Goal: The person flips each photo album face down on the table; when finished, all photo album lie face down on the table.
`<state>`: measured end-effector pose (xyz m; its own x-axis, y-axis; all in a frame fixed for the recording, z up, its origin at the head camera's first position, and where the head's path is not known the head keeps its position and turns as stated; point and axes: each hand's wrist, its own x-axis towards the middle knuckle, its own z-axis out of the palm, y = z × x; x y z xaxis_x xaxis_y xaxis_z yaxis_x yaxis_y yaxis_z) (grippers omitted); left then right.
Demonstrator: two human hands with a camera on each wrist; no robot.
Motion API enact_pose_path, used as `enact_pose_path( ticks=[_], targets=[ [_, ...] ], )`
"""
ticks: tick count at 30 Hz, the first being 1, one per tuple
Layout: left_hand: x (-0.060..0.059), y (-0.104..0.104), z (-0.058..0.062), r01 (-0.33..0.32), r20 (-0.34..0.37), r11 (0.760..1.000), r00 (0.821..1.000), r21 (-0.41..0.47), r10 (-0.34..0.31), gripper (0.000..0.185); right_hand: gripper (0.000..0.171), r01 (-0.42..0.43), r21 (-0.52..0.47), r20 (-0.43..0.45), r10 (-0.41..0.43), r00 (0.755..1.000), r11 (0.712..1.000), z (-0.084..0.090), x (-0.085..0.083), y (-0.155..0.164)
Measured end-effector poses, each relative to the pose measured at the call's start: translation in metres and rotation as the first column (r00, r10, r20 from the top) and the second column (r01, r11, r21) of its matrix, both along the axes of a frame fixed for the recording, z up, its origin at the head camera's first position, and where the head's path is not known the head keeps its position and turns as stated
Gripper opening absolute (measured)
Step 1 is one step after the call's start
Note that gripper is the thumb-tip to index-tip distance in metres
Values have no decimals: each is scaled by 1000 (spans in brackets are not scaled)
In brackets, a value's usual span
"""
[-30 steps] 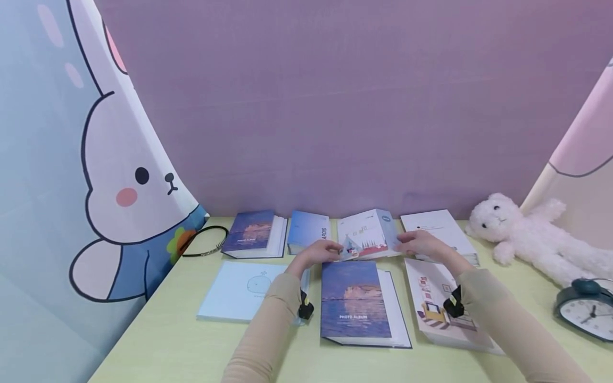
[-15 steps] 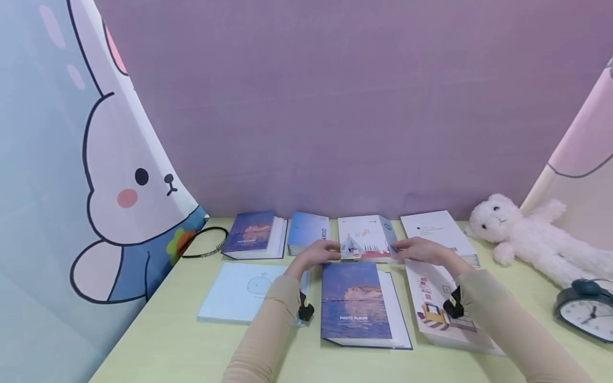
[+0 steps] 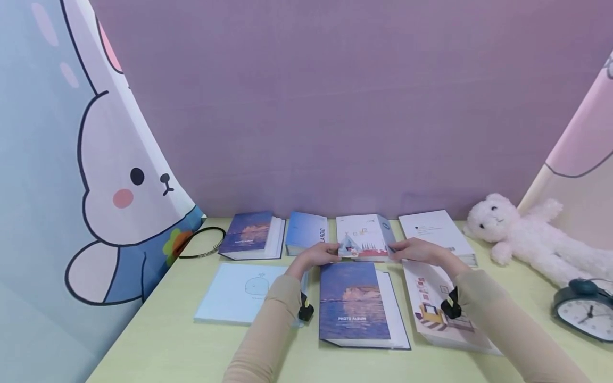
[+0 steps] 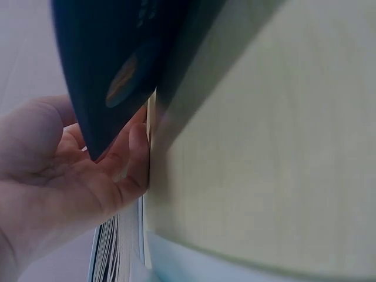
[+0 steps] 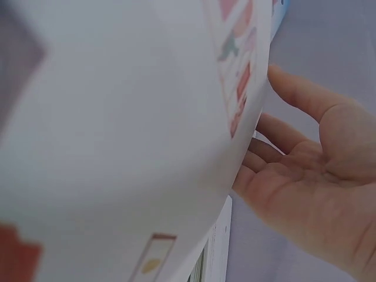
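Observation:
A white photo album [image 3: 356,224] with a tent picture on its cover lies in the back row in the head view. My left hand [image 3: 317,255] holds its lower left corner, and my right hand [image 3: 417,250] grips its right side. In the left wrist view, a dark cover [image 4: 117,59] partly hides the fingers of the left hand [image 4: 64,167]. A white illustrated cover [image 5: 135,129] fills much of the right wrist view and hides the fingertips of the right hand [image 5: 329,158]. Between my forearms rests a blue photo album [image 3: 354,303] with a cliff picture.
Left of the white album are a blue album [image 3: 304,229], another cliff album [image 3: 249,231] and a black hairband [image 3: 222,240]. A white book [image 3: 426,223], a plush bear [image 3: 531,234] and an alarm clock [image 3: 586,311] sit right. Nearer lie a pale-blue whale book [image 3: 227,292] and an illustrated book [image 3: 423,298].
The white album was tilted up with its cover raised; it has come down flat into the back row between my hands. The hands have barely moved.

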<state>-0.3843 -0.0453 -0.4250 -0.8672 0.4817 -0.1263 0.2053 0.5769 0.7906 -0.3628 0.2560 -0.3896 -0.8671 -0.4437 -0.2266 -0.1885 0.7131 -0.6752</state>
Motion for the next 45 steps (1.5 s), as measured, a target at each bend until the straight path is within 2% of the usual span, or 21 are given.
enact_pose_path(
  ticks=[10, 17, 24, 30, 34, 42, 45],
  targets=[
    [-3, -1, 5, -3, 13, 1000, 1000, -2, 3, 52, 59, 6, 75, -52, -2, 999, 997, 6, 1, -2],
    [-4, -1, 2, -1, 18, 1000, 1000, -22, 2, 53, 59, 31, 19, 18, -32, 999, 999, 3, -1, -3],
    [-1, 1, 1, -3, 15, 999, 1000, -33, 3, 53, 57, 47, 44, 13, -47, 999, 998, 1, 1, -4],
    [-2, 1, -1, -8, 21, 1000, 1000, -11, 8, 52, 56, 29, 53, 3, -29, 1000, 998, 1, 0, -3],
    [-2, 0, -1, -15, 18, 1000, 1000, 9, 14, 50, 57, 10, 57, -21, -9, 1000, 998, 4, 2, -4],
    [-1, -3, 3, -1, 18, 998, 1000, 62, 0, 45, 53, 16, 33, -135, -12, 991, 999, 13, 6, -11],
    [-1, -6, 3, -15, 24, 996, 1000, 91, 12, 44, 52, 27, 38, -181, -20, 983, 999, 17, 9, -15]
  ],
)
